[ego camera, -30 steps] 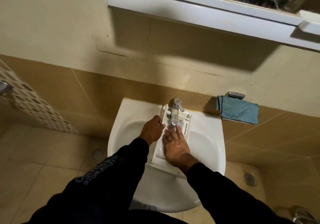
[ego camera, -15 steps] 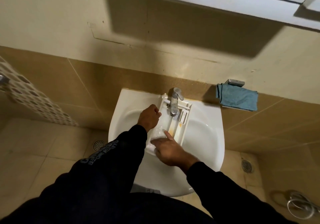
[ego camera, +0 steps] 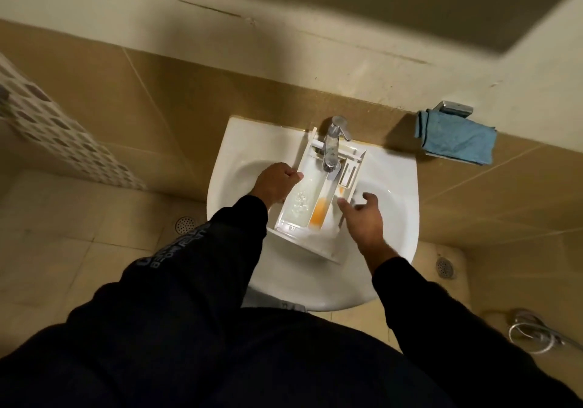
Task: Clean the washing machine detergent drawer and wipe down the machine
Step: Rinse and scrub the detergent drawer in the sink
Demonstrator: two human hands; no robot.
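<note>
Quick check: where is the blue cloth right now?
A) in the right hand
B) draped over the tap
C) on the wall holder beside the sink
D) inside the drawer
C: the blue cloth hangs on the wall holder to the right of the sink, apart from both hands.

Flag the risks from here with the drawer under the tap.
1. Only the left hand grips the detergent drawer; the right hand is open beside it, so the drawer, propped across the sink, could tip.
2. Orange residue may stay in its channel.
3. The tap overhangs the drawer; lifting could knock it.
</note>
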